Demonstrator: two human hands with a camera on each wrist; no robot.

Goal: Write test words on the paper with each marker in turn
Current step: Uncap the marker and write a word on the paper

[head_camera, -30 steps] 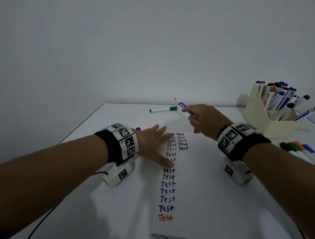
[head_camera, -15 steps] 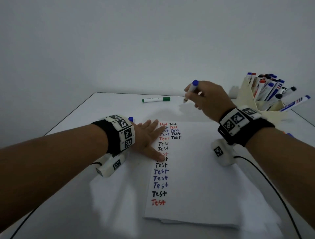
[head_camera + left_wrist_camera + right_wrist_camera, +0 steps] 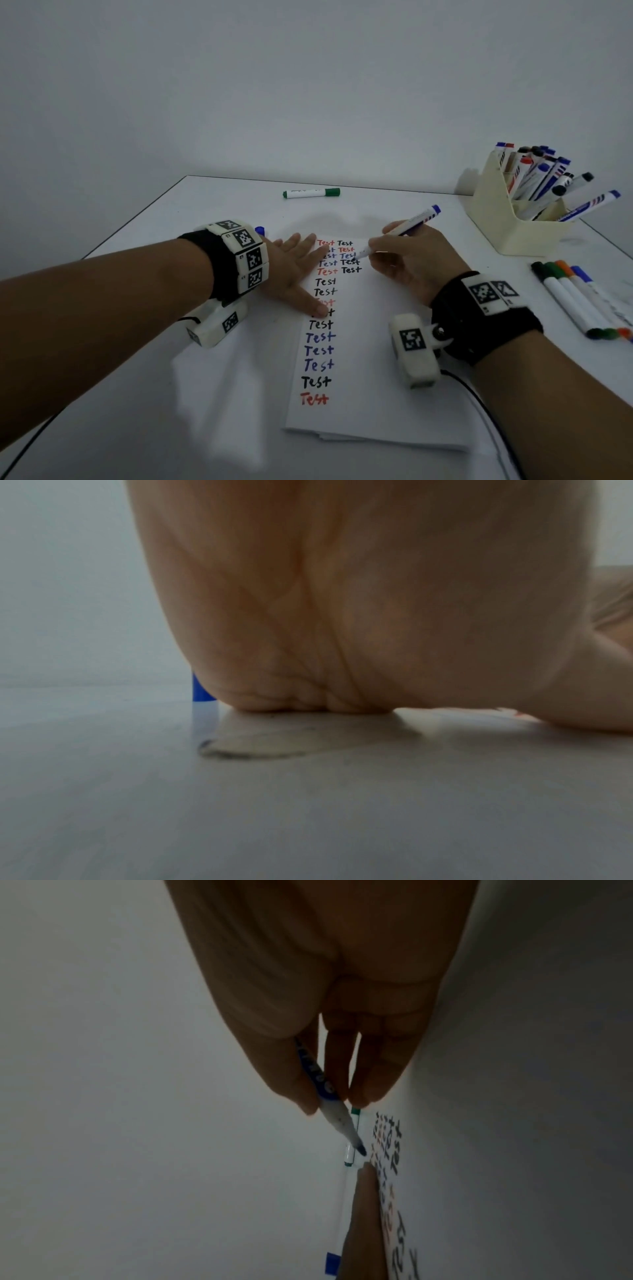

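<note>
A: Blue marker (image 3: 399, 230) location?
B: Pinched in right hand (image 3: 411, 263) fingers, tip at paper (image 3: 370, 342) top, beside written words.
A: Left hand (image 3: 294, 270)?
B: Fingers spread flat, pressing the paper's left edge.

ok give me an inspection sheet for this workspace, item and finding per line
surface: white table, paper lying flat on it.
job's things: paper carries rows of "Test" in red, black and blue; blue marker uncapped, tip at the second column.
clutter: green marker at the far edge; blue cap beside the left wrist; cream holder full of markers; loose markers at right.
grippers: left hand flat, pressing the paper; right hand grips the blue marker.
cables: black cable off the right wrist.
surroundings: plain grey wall.
</note>
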